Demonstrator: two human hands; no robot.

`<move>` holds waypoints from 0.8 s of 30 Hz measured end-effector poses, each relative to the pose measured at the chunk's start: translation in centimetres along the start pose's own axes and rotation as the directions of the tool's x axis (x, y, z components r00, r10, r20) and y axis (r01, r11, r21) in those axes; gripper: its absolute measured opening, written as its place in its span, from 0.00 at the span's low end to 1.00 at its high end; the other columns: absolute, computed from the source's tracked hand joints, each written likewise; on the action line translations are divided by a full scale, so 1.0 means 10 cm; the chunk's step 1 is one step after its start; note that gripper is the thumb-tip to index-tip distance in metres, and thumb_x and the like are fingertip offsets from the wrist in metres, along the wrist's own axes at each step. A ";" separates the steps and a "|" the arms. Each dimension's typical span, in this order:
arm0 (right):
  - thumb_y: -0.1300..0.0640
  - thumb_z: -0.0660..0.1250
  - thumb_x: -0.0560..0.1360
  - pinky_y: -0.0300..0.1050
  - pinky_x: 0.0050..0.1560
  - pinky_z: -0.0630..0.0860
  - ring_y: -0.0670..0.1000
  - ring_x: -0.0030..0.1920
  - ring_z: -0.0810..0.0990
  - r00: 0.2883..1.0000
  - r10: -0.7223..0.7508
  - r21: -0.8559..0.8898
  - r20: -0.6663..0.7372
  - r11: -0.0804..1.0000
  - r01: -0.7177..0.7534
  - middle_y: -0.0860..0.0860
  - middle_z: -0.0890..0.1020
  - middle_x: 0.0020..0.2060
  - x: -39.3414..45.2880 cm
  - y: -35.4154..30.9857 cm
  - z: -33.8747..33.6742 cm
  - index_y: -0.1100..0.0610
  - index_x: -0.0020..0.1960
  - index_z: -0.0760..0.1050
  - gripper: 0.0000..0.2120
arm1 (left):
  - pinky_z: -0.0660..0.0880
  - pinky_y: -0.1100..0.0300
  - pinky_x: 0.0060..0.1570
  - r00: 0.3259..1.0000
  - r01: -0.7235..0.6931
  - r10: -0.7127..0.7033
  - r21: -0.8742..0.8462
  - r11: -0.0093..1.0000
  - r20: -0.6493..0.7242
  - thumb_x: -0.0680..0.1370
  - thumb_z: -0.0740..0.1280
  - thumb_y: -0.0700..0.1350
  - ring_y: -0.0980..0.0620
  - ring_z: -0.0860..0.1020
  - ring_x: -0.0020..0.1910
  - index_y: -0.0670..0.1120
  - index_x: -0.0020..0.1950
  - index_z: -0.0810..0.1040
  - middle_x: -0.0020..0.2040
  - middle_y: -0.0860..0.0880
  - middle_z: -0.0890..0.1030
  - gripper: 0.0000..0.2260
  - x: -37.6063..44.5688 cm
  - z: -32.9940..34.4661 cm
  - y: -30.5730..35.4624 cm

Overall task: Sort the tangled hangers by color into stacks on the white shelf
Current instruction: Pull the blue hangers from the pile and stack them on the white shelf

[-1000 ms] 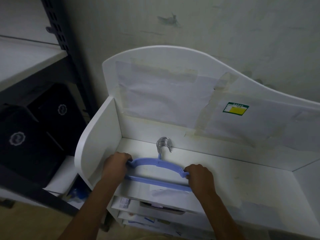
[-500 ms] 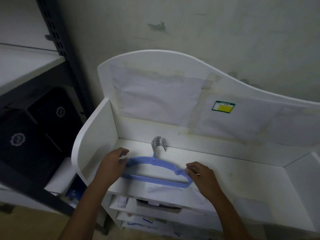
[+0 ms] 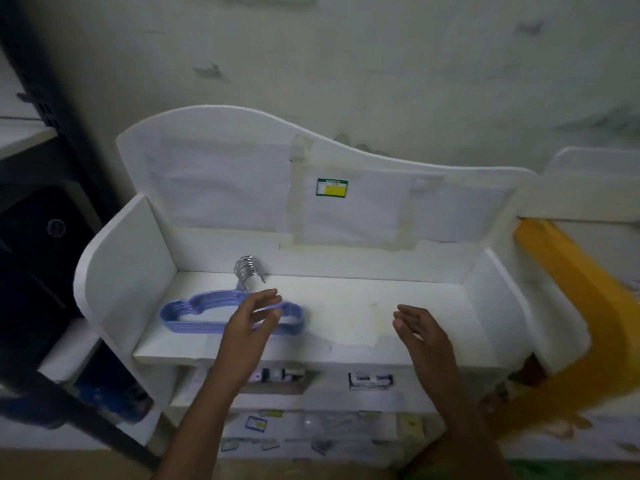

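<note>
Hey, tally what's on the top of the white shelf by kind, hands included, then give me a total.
Stack of blue hangers: 1 (single hangers too blurred to count)
Hands: 2, left hand and right hand, both holding nothing
Total: 3

Open room: right part of your white shelf [image 3: 415, 306] | In the way: blue hangers [image 3: 194, 311], left side.
</note>
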State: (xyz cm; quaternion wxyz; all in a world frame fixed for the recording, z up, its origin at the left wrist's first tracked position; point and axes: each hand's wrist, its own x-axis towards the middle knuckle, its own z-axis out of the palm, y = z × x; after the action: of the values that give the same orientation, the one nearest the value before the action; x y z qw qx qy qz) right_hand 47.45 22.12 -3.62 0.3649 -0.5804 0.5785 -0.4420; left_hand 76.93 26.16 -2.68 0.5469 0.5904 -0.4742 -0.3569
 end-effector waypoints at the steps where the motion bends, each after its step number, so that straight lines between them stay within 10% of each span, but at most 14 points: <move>1: 0.54 0.68 0.78 0.31 0.52 0.72 0.38 0.55 0.79 1.000 0.005 -0.002 -0.002 1.000 -0.005 0.41 0.81 0.54 -0.09 0.02 -0.17 0.49 0.61 0.76 0.12 | 0.75 0.54 0.59 1.000 -0.003 0.003 -0.003 1.000 0.011 0.78 0.68 0.39 0.54 0.81 0.57 0.49 0.61 0.78 0.57 0.52 0.83 0.12 -0.10 0.13 0.04; 9: 0.54 0.68 0.78 0.42 0.56 0.76 0.42 0.57 0.79 0.988 0.072 0.078 -0.140 0.995 -0.062 0.43 0.81 0.56 -0.89 0.34 -1.61 0.50 0.62 0.75 0.13 | 0.76 0.58 0.56 0.985 -0.023 0.028 -0.030 0.999 0.171 0.78 0.68 0.41 0.57 0.80 0.56 0.53 0.61 0.77 0.58 0.54 0.82 0.12 -1.00 1.29 0.37; 24: 0.58 0.68 0.78 0.30 0.43 0.76 0.37 0.50 0.80 0.873 0.114 0.077 -0.474 0.993 -0.087 0.43 0.81 0.51 -1.84 0.85 -3.72 0.50 0.57 0.76 0.09 | 0.74 0.70 0.50 0.853 -0.129 0.135 -0.047 0.991 0.504 0.80 0.66 0.42 0.57 0.79 0.58 0.50 0.62 0.77 0.59 0.55 0.80 0.11 -1.83 3.44 1.06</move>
State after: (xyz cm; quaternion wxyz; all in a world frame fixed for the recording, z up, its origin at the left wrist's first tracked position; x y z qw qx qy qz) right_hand 10.78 43.12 -0.42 0.2491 -0.4128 0.6679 -0.5670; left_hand 37.43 33.46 0.92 0.4300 0.4388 -0.6383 -0.4638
